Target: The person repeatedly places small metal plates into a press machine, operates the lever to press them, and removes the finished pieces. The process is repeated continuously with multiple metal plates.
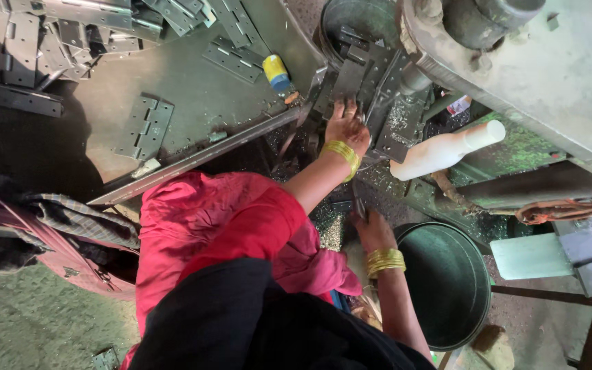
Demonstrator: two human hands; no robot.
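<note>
My left hand (348, 129), with a gold bangle on the wrist, reaches forward to a grey metal hinge plate (348, 81) set in the machine's work area; its fingertips press on the plate's lower edge. My right hand (373, 231), also bangled, sits lower and closer to me. It is closed around a thin dark metal lever (357, 200) that rises between the two hands. Red sleeves and a black cloth cover my arms and lap.
A slanted steel table (200, 103) carries several loose hinges (144, 127) and a yellow and blue cylinder (276, 71). A white plastic bottle (441, 152) lies right of my left hand. A dark round tub (448, 282) stands at the right, and the grey machine body (556, 68) is above it.
</note>
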